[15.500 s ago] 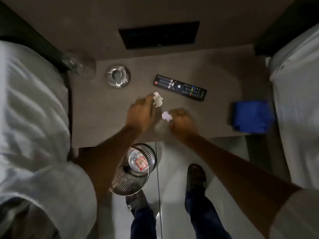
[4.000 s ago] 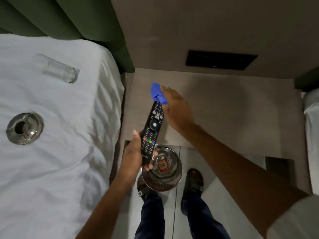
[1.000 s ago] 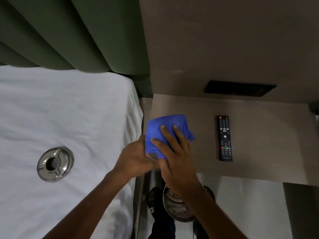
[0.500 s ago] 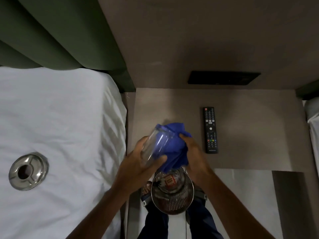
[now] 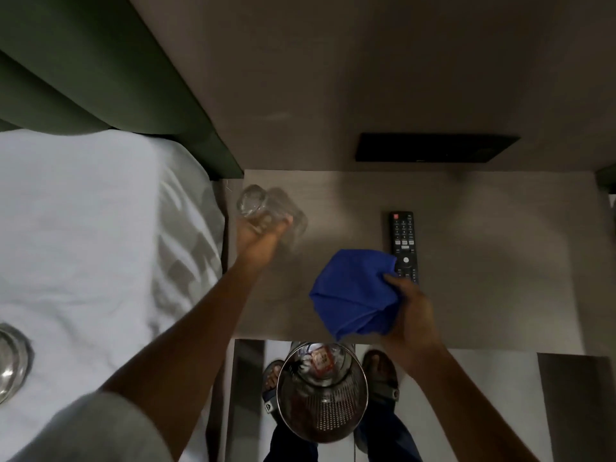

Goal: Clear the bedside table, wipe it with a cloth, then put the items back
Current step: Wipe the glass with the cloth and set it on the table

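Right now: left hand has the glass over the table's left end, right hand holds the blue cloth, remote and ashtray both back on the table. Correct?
One thing is off. The head view shows the ashtray on the white bed, not on the table. The rest holds: left hand has the glass, right hand holds the blue cloth, and the remote is on the table.

Metal mesh bin (image 5: 322,408) on floor, green headboard (image 5: 83,71), white bed (image 5: 83,235)

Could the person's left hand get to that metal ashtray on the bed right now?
Probably not at once. The left hand is closed around the glass over the bedside table. The ashtray lies uncovered on the bed sheet, so once the glass is down, nothing blocks it.
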`<state>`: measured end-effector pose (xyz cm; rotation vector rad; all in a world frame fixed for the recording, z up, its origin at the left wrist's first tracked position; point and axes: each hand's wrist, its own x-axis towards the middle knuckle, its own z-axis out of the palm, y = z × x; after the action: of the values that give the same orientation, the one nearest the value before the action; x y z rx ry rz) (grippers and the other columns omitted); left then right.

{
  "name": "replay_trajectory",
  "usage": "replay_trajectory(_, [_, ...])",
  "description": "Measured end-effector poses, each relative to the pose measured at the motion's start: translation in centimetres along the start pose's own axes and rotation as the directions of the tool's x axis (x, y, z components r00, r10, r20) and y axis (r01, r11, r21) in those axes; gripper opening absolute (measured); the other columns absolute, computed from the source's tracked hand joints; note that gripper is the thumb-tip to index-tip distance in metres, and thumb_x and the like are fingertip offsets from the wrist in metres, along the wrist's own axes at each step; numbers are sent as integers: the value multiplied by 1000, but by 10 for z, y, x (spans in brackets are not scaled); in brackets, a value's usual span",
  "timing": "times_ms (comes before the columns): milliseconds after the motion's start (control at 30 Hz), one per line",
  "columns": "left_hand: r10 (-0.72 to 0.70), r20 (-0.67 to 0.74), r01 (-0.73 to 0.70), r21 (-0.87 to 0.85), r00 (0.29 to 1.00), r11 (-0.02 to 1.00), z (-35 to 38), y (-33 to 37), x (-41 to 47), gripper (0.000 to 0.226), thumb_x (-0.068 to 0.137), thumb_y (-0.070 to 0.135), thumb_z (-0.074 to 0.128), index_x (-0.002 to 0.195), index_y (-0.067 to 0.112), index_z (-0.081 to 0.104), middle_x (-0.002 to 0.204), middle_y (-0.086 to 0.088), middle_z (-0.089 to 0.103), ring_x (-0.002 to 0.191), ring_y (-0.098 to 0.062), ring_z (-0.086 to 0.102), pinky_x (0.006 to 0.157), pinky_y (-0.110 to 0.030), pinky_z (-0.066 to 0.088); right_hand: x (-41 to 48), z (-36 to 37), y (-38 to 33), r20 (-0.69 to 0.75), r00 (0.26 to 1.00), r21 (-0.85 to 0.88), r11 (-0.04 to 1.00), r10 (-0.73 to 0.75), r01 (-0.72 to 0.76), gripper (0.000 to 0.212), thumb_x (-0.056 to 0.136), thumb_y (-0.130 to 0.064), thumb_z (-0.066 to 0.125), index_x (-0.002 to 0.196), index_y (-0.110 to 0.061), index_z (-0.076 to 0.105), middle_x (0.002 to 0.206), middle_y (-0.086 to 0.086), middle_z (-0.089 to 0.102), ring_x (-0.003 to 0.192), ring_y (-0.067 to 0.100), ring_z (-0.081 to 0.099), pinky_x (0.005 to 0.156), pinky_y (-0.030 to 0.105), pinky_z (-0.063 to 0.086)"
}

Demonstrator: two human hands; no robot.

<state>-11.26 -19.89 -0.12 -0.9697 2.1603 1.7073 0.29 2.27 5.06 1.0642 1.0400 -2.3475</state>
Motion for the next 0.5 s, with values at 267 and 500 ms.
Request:
replay_trajectory(267, [167,-95,-137,267,981,954,19,-1,53,70,73,23,84,125,15,37,121,-9,57,109,-23,59,86,-25,41,16,-4,1,140,990,-29,999,-16,20,47,76,-4,63,121,-16,59,107,7,71,90,27,71,65,35,60])
replay_trajectory(500, [206,-4,-189,374,979,908,-15,9,28,97,75,32,82,149,5,26,152,-17,39,139,-31,39,116,-39,33,-1,14,13,-24,996,-118,990,-84,80,56,74,-18,65,129,-15,52,125,12,63,92,25,70,65,32,61])
